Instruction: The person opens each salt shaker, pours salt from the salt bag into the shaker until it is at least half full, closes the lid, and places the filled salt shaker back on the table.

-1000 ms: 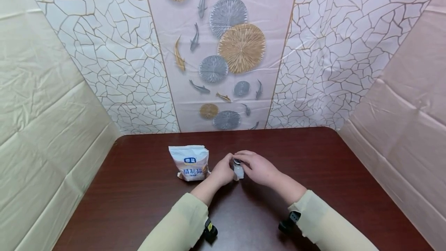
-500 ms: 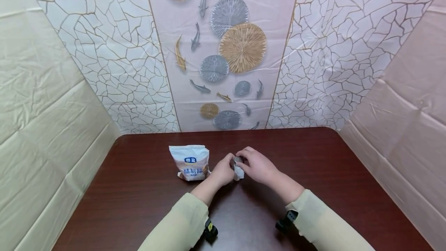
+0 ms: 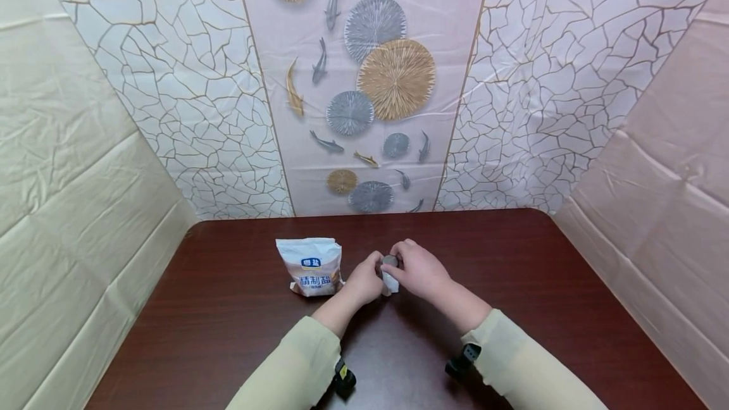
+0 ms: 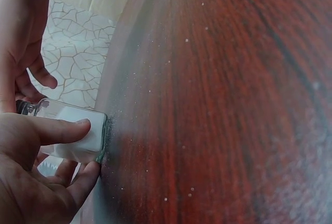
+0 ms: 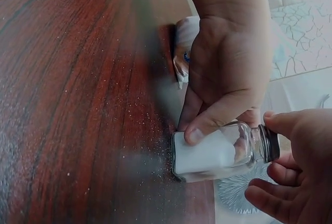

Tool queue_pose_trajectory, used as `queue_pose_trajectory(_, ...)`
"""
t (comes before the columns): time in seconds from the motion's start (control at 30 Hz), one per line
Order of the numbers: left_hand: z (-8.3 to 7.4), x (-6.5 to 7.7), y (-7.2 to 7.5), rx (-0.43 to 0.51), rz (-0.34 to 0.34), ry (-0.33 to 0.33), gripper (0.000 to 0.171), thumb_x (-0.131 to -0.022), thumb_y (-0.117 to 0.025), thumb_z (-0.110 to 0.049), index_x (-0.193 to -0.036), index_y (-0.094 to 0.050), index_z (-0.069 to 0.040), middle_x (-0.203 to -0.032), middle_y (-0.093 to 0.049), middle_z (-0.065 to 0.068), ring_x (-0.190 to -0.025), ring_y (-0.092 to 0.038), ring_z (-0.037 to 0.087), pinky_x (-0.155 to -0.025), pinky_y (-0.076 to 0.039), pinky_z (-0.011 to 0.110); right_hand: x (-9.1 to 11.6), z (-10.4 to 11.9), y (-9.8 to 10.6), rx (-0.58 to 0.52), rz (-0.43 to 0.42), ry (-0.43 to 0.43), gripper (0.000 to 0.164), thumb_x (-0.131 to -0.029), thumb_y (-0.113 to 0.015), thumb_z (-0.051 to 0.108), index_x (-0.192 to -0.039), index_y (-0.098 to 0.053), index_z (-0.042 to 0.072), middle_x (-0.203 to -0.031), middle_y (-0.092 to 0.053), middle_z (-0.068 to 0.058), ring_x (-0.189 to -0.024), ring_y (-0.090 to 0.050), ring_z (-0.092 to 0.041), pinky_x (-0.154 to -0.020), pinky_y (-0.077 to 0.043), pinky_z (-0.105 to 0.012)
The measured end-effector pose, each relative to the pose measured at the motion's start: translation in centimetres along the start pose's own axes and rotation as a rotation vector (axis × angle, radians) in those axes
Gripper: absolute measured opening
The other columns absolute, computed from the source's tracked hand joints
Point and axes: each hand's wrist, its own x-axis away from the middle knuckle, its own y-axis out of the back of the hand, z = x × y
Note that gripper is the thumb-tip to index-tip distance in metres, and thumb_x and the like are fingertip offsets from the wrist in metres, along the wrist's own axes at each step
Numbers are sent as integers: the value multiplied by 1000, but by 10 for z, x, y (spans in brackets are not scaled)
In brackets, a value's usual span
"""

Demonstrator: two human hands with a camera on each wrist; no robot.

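Note:
A small clear glass shaker jar [image 5: 207,154], partly filled with white grains, stands upright on the table in the middle of the head view. My left hand [image 3: 364,278] grips its body, the thumb [image 4: 70,130] lying along one side. At the top, my right hand [image 3: 423,273] pinches the grey metal cap [image 5: 271,143] between thumb and fingers. The cap sits on the neck; whether it is tight I cannot tell. To the left of the left hand, a white and pinkish salt bag [image 3: 310,269] stands with its top folded over.
The dark red wooden table [image 3: 228,334] is sprinkled with fine white grains around the jar's base, seen in both wrist views. A patterned cloth wall [image 3: 364,144] closes off the back, with beige cloth at both sides.
My right hand has turned about the cap, its fingers moving slightly right and its wrist inward to the left. The cap's flat top shows more now. The left hand and bag stay put.

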Motion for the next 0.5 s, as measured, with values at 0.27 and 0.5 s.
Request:
queue_pose_trajectory(0.27, 0, 0, -1, 5, -11, -21, 48, -68, -82, 2, -101, -52, -16, -83, -60, 3, -77, -55, 21, -67, -45, 35, -1, 4, -4, 41, -6, -54, 36, -93, -68, 43, -91, -51, 11, -80, -47, -2, -60, -45, -17, -53, -37, -30)
queue_pose_trajectory(0.5, 1, 0, -1, -7, -16, -23, 48, -68, -82, 1, -102, -52, -16, -85, -61, 2, -78, -55, 21, -69, -46, 35, -2, 5, -8, 58, -14, -72, 37, -93, -67, 45, -89, -48, 12, -77, -46, -2, -58, -45, -18, -51, -36, -31)
